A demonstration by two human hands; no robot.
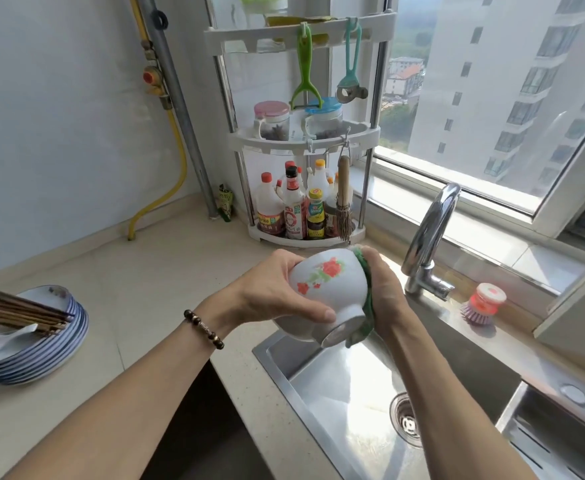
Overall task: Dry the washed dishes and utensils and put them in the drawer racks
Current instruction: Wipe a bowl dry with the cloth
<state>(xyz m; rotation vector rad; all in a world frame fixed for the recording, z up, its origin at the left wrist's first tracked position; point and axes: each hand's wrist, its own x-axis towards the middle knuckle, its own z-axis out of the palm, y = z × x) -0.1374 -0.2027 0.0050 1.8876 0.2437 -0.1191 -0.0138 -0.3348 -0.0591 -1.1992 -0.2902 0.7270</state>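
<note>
A: Where is the bowl (325,289) right now?

B: Up in the air over the near left corner of the sink (353,393), lying on its side. Its foot points down and toward the person, and its mouth faces away, up and to the right.

A: Who has hold of it?

B: The left hand (273,292) grips it from the left, with the thumb across the lower wall near the foot and the fingers curled round the far side. The right hand (384,292) presses a green cloth (367,303) against the right side of the bowl, fingers bent around the cloth. Whether the cloth reaches inside the mouth I cannot tell; the bowl hides it.

A: So which way does the line through the bowl run?

B: From the foot, low and near, to the rim, high and far, slanting between the two hands. I judge the wiping turns on that: the left hand would roll the bowl about that line while the cloth hand stays on the right.

A: And what waits?

B: The stack of plates (52,351) on the counter (145,289), well off to the left, with chopsticks (21,311) and a spoon (0,341) on top. The left hand is the nearer to it. No drawer rack shows.
</note>
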